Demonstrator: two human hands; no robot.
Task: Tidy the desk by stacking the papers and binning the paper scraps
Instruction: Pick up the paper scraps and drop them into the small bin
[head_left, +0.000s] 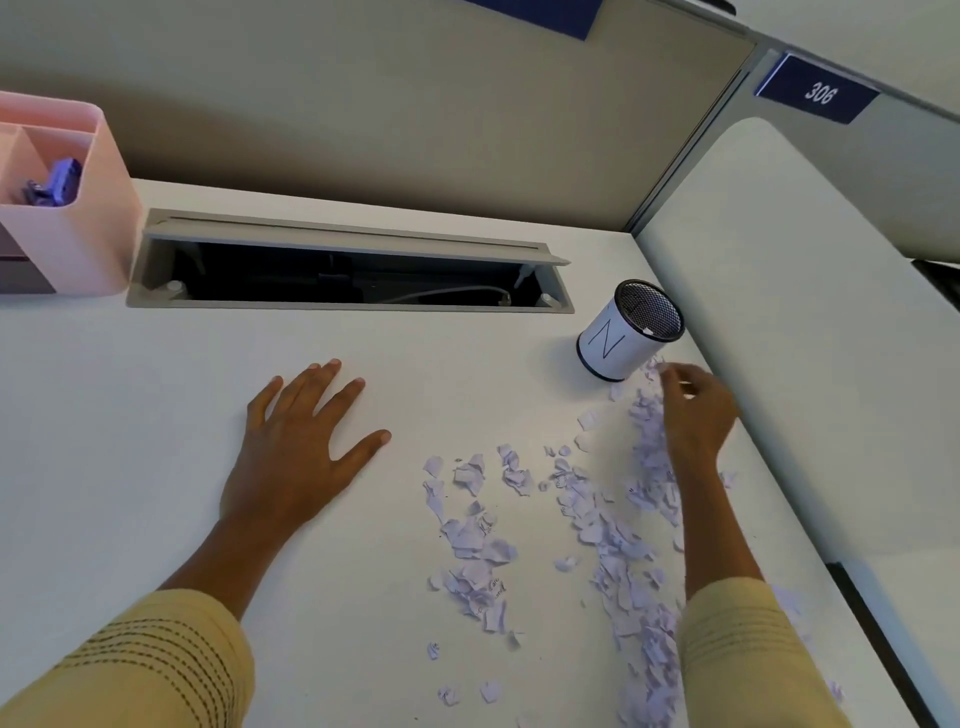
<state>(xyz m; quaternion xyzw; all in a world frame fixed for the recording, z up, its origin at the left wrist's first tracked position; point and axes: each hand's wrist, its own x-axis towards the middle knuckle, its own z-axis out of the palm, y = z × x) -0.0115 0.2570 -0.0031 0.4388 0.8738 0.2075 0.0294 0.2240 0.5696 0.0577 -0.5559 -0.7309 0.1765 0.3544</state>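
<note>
Several torn white paper scraps (587, 525) lie scattered over the right half of the white desk (130, 415), from the front edge up to a small bin. That bin (626, 332) is a black mesh cup wrapped in white paper with a letter on it, standing at the back right. My right hand (693, 415) hovers over the scraps just beside the bin, its fingertips pinching a small paper scrap (662, 367) near the bin's base. My left hand (306, 441) rests flat on the desk left of the scraps, fingers spread.
An open cable hatch (348, 270) cuts into the desk at the back. A pink desk organiser (72, 228) holding blue clips stands at the back left. A grey partition (363, 114) rises behind, and a white divider panel (805, 338) borders the desk's right edge.
</note>
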